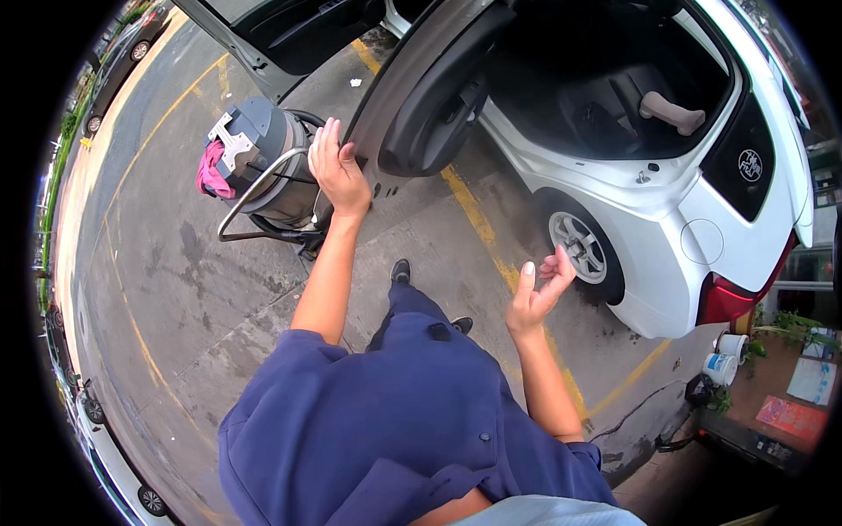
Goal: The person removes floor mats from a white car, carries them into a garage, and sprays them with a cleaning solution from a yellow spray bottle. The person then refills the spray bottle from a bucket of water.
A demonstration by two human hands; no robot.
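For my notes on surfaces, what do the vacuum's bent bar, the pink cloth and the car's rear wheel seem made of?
Bent bar: probably metal, by its smooth, tubular gleam. Pink cloth: fabric, matte and bunched; fibre unclear. Rear wheel: silver-grey and spoked, likely painted metal or plastic; dull black tyre, likely rubber.

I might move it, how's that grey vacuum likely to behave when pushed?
The vacuum is probably heavy, given its large drum. Its bent tubular handle looks metallic, so it should feel stiff. The pink cloth hanging off its side might slip.
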